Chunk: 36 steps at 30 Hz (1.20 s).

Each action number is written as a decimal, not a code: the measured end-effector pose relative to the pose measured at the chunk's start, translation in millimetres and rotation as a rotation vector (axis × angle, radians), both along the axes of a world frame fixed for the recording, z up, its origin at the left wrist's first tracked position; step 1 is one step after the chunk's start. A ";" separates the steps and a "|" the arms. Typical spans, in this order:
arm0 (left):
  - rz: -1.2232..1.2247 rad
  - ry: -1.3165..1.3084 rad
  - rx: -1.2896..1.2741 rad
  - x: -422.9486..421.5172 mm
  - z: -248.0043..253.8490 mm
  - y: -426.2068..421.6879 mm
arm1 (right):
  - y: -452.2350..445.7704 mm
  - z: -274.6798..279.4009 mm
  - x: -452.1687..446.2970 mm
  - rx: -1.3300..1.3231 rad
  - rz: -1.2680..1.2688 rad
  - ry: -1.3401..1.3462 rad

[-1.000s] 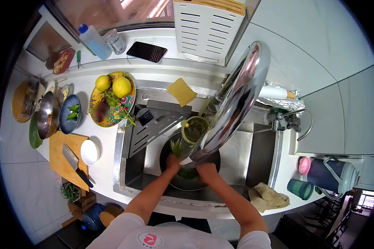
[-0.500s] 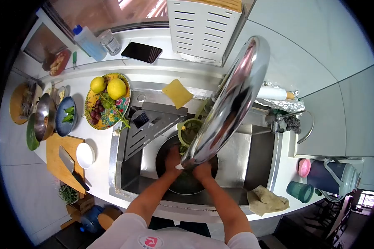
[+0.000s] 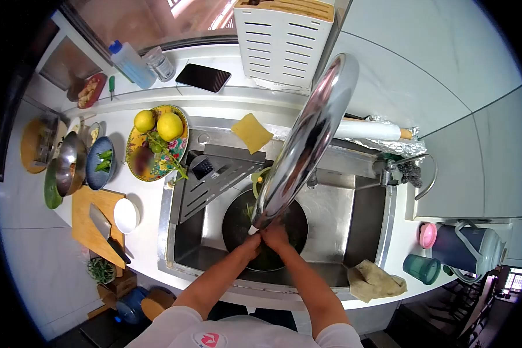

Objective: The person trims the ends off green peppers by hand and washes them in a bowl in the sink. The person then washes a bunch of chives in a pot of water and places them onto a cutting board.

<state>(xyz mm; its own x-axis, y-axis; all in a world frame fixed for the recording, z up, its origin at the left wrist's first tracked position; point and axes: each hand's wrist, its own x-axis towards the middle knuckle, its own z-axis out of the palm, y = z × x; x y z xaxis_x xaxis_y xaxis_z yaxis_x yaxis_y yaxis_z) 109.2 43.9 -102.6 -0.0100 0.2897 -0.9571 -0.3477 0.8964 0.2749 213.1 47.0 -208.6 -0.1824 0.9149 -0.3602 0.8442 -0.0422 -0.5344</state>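
A dark round pan [image 3: 235, 223] sits in the steel sink, with some green leaves [image 3: 249, 210] in it. My left hand [image 3: 251, 246] is over the near left part of the pan, its fingers drawn together. Close beside it, my right hand [image 3: 275, 236] is curled, partly behind the spout. What the fingers hold, if anything, is hidden. The big chrome faucet [image 3: 307, 139] arches over both hands and covers part of the pan. A green strainer [image 3: 257, 184] shows behind the pan, mostly blocked by the faucet.
A slotted rack [image 3: 214, 180] spans the sink's left side, with a yellow cloth [image 3: 252, 133] behind it. Leftward are a fruit plate [image 3: 134, 137], white bowl [image 3: 126, 215] and knife [image 3: 101, 222] on a cutting board [image 3: 82, 217]. A rag [image 3: 374, 281] hangs at the right front edge.
My left hand has come back toward me and right, close to my right hand. The right hand has shifted slightly left. The camera view has moved a little, and the strainer is more hidden.
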 end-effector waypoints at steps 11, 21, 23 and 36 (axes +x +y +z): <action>0.194 -0.002 0.055 -44.7 -105.5 -16.8 | -6.5 4.8 -16.5 0.256 0.276 -0.007; 0.138 -0.204 0.054 -58.3 -153.2 -19.2 | -1.8 13.3 -11.2 -0.004 0.163 -0.113; 0.090 -0.154 0.030 -58.5 -160.7 -17.4 | 20.1 46.5 -7.9 -0.146 0.047 -0.074; 0.179 -0.241 0.034 -52.4 -90.8 -6.2 | 4.1 138.1 12.9 -0.128 0.256 0.061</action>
<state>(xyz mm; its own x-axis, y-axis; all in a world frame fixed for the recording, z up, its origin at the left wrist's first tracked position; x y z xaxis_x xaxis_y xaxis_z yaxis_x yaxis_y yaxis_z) 56.8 37.7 -193.4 0.1622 0.3360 -0.9278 -0.5586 0.8063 0.1943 226.0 51.1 -70.5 -0.4260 0.7840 -0.4515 0.8028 0.0974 -0.5883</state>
